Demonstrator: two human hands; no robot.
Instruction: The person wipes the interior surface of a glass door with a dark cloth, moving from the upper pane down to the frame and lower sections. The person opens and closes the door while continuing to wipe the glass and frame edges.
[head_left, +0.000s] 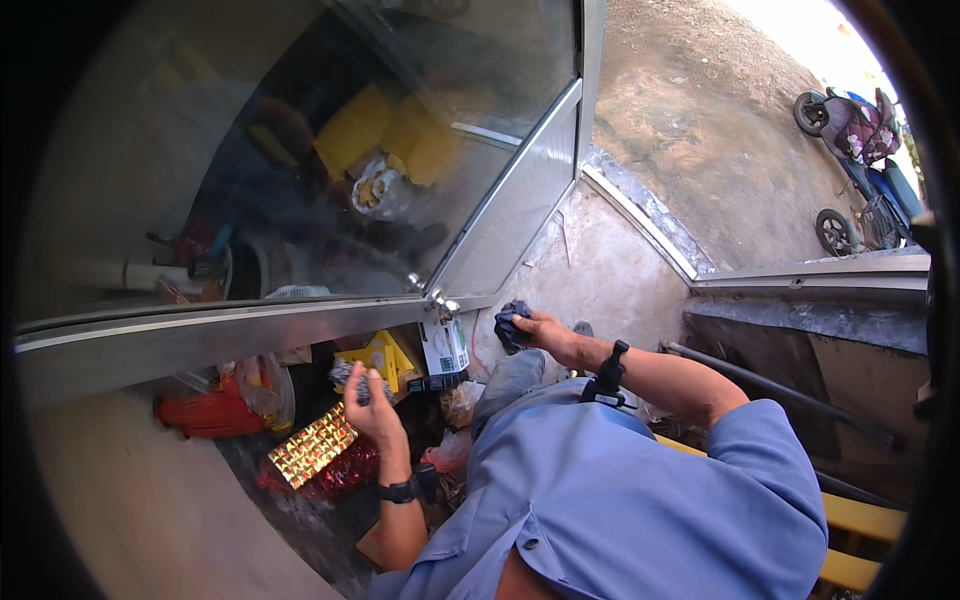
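My left hand is raised on the left, its fingers closed around a grey, curly scouring pad that looks like steel wool. In my right hand is a crumpled dark blue cloth, held above the concrete floor. Ahead of both hands stands an aluminium-framed glass door. Its round metal knob is between and a little beyond my hands, touched by neither. The door's lower part is a ribbed metal panel.
Under my left arm lie a shiny gold box, a red bundle, plastic bags and a white carton. A dark metal pipe slopes along the right. Beyond the door sill, a scooter is parked outside.
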